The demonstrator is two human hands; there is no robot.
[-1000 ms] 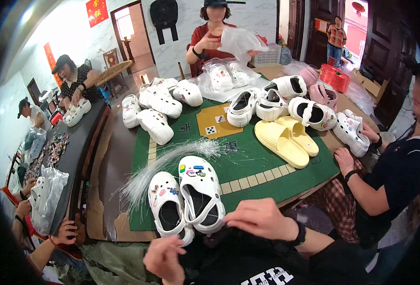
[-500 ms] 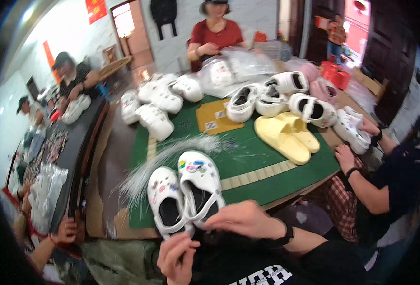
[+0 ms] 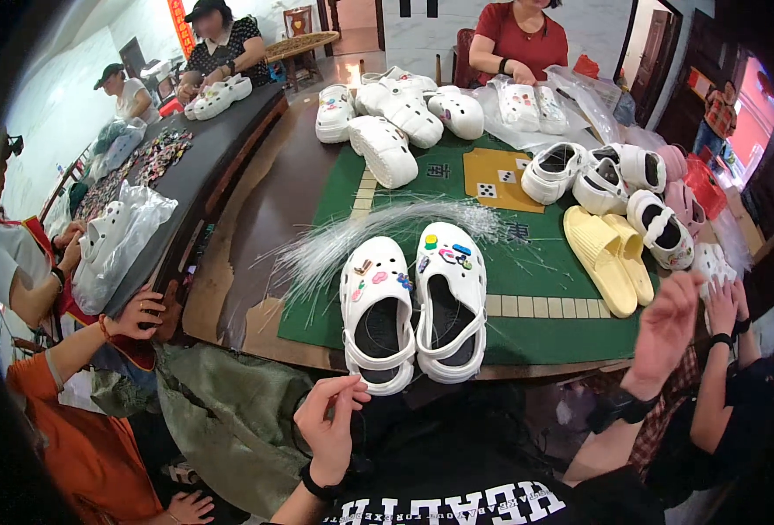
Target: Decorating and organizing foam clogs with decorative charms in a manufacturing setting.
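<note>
Side by side at the table's near edge stand two white clogs, the left clog and the right clog. Colourful charms dot their toes, and the heel straps face me. My left hand has curled fingers, their tips pinched at the left clog's heel. My right hand is raised off to the right, slightly blurred, fingers apart and holding nothing. It is near the pale yellow slides without touching them. Beyond the clogs lies a bundle of clear thin plastic strands.
A green mat covers the table. More white clogs are piled at the back, others at the right. Co-workers surround me; one person's hands hold a clog at the right. A dark table stands left, bearing charms.
The view has shifted, so the table sits farther left and up. My right hand has left the right clog's heel and swung right. My left hand stays by the left clog's heel.
</note>
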